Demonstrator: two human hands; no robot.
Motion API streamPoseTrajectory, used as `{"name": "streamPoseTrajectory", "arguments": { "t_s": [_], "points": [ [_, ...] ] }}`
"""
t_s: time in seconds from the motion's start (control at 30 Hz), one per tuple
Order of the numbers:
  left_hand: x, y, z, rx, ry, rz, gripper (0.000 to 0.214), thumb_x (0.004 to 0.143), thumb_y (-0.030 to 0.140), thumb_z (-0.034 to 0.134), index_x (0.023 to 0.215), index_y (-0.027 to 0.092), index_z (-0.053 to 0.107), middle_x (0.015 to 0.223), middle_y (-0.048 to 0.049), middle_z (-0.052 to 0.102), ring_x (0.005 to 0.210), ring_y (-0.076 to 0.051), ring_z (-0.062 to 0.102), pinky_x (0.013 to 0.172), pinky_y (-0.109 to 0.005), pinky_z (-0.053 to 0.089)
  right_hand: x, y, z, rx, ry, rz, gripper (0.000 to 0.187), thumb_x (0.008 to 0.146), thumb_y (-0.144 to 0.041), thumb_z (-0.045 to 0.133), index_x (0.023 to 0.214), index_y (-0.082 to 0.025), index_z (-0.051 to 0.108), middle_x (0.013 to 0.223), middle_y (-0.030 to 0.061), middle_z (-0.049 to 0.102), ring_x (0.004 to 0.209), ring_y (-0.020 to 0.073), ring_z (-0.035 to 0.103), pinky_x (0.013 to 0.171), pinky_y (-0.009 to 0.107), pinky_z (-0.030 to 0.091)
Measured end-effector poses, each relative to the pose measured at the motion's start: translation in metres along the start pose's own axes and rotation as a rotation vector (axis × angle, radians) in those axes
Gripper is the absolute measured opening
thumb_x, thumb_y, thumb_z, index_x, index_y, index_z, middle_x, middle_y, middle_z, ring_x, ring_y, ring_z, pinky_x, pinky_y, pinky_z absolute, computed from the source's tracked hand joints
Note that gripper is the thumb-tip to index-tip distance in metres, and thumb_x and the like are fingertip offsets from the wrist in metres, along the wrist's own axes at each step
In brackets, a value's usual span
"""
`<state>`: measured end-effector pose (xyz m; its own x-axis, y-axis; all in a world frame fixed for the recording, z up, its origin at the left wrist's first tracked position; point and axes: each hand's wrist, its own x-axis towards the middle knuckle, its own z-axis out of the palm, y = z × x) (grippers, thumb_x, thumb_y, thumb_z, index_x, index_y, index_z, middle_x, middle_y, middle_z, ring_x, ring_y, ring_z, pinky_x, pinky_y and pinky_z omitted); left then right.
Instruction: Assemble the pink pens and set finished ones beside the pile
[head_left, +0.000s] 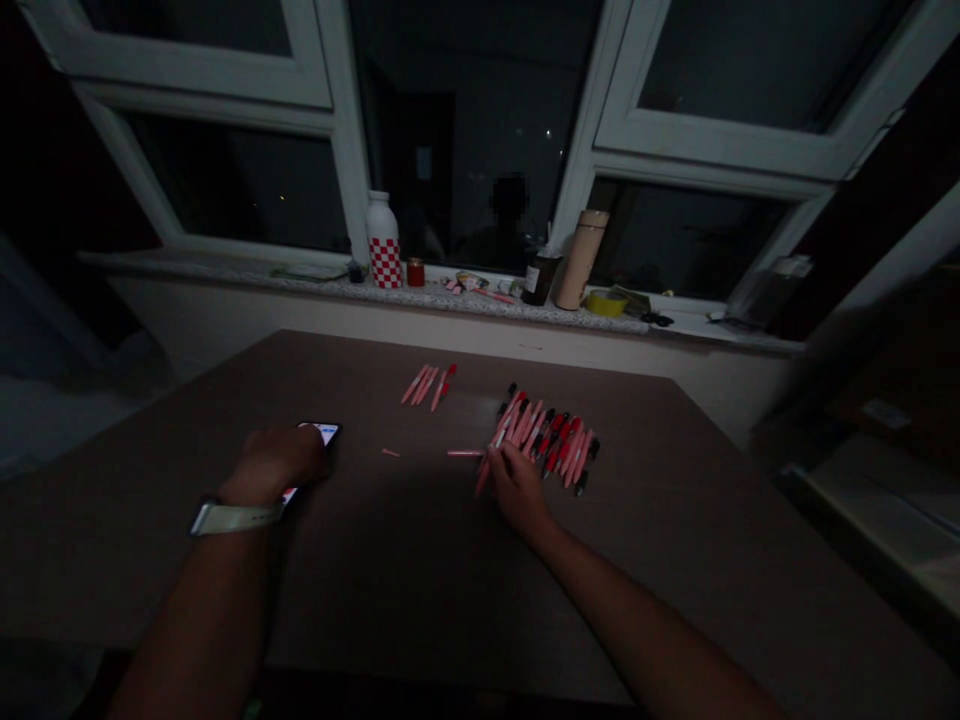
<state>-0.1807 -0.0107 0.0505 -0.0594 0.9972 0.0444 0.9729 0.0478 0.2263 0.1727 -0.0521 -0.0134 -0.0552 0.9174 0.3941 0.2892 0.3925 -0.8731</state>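
My left hand [276,465], with a pale-strapped watch on its wrist, rests over a lit phone [330,431] at the left of the table. Its fingers are curled, and what is under them is hidden. My right hand [519,490] is closed on a pink pen [482,478], held at a slant beside a row of pink, red and black pens [559,440]. Just left of that hand lies a thin pink piece [463,453]. A smaller pink bit [391,453] is farther left. Toward the back, a small group of pink and red pens [427,385] lies side by side.
Beyond the brown table [420,590] is a stone windowsill [300,280]. On it stand a red-checked white bottle [385,245], a small red jar [415,272], a dark cup [538,280], a beige flask [583,260] and a yellow tape roll [606,303]. The room is dim.
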Motion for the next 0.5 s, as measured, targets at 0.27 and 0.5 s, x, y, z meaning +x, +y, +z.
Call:
{"name": "streamPoseTrajectory", "arguments": {
  "t_s": [0.27,0.5],
  "points": [
    [-0.005,0.034,0.005,0.295,-0.136,0.146,0.018,0.08,0.026,0.057,0.081,0.017,0.072,0.093,-0.0188,0.073,0.088,-0.036,0.067,0.081,-0.047,0.047,0.001,0.003,0.001,-0.025,-0.009,0.015,0.035,0.099,-0.044,0.041,0.073,-0.022,0.049,0.066,-0.0025,0.049,0.063,0.0149,0.048,0.059,0.026,0.034],
    [-0.013,0.054,0.01,0.273,-0.09,0.311,0.022,0.085,0.019,0.047,0.088,0.02,0.069,0.098,-0.0116,0.071,0.094,-0.029,0.064,0.075,-0.034,0.044,0.001,0.003,0.001,-0.029,-0.04,0.032,0.035,0.099,-0.044,0.039,0.074,-0.021,0.05,0.066,-0.0032,0.048,0.061,0.0142,0.047,0.058,0.026,0.034]
  ]
}}
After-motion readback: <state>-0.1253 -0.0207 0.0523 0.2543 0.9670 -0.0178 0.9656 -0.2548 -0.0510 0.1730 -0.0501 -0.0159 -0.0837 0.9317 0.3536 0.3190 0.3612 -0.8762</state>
